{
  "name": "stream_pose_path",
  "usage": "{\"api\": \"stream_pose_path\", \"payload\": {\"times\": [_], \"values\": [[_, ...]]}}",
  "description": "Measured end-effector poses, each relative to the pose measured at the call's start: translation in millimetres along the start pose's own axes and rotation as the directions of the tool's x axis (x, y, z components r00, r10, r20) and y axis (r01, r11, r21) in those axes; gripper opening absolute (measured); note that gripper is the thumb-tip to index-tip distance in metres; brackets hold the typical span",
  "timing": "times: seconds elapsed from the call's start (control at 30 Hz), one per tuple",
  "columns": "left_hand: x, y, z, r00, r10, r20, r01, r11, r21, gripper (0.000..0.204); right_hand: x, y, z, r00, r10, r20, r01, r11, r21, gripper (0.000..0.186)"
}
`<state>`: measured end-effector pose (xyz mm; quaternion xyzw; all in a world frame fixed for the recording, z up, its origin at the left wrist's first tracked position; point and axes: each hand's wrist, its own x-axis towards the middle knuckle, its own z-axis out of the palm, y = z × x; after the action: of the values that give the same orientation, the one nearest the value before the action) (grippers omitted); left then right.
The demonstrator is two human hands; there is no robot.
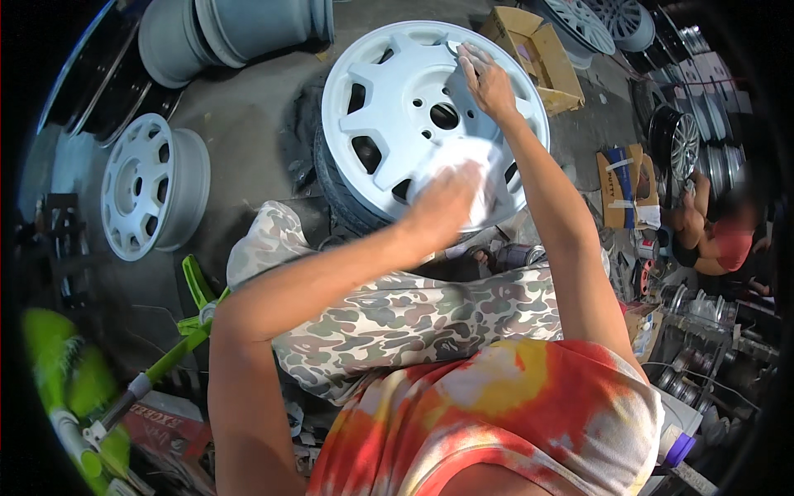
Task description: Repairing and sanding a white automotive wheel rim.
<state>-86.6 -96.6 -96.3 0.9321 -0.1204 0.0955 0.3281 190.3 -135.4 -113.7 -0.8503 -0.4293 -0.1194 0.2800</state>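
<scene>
- The white wheel is lying face up on a dark tyre.
- The left hand is gripping a blurred white cloth over its lower part.
- The right hand is resting, fingers outstretched, near its upper rim.

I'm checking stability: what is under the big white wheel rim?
A dark tire shows at the lower left, beneath the white rim. The rim covers the rest, so anything else underneath cannot be seen.
</scene>
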Motion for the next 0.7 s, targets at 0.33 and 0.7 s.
{"api": "stream_pose_path", "payload": {"times": [0.33,0.7], "values": [[2,-71,-52,0.988,-0.153,0.008,0.113,0.76,0.64,0.058,-6,9,10,0.998,0.066,-0.021,-0.065,0.997,0.031,0.04],[-30,27,-53,0.655,0.106,0.748,0.19,0.935,-0.298,0.038,2,41,29,0.99,-0.111,-0.087,0.105,0.992,-0.071,0.031]]}}
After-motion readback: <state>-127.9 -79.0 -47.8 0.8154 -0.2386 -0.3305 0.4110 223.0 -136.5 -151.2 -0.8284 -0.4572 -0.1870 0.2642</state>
